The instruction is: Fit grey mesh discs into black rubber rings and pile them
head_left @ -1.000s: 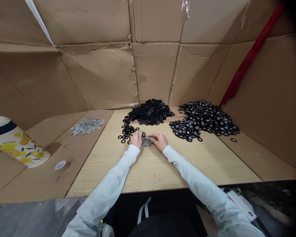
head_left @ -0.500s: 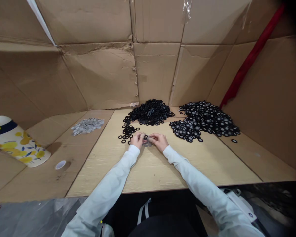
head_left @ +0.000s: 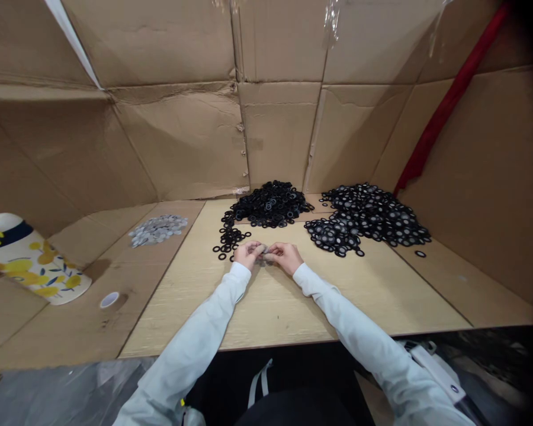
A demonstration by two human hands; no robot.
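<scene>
My left hand [head_left: 247, 254] and my right hand [head_left: 285, 257] meet fingertip to fingertip just above the board [head_left: 279, 302]. Both are closed in a pinch. Between them shows a small grey disc [head_left: 265, 250], which my right fingers press. The black ring in my left fingers is mostly covered by the fingertips now. Some grey discs lie partly hidden under the hands. Loose black rings [head_left: 229, 236] are scattered just beyond my left hand, in front of a heap of black rings [head_left: 270, 204].
To the right lies a large pile of black rings with grey centres [head_left: 373, 213]. On the left are a pile of grey discs [head_left: 159, 229], a white tape roll [head_left: 109, 300] and a patterned cylindrical container [head_left: 39, 260]. Cardboard walls [head_left: 182, 136] enclose the back and sides.
The fingertips have drawn closer together, and the black ring that showed between them is now mostly covered. The arms have hardly moved, and the view has shifted slightly.
</scene>
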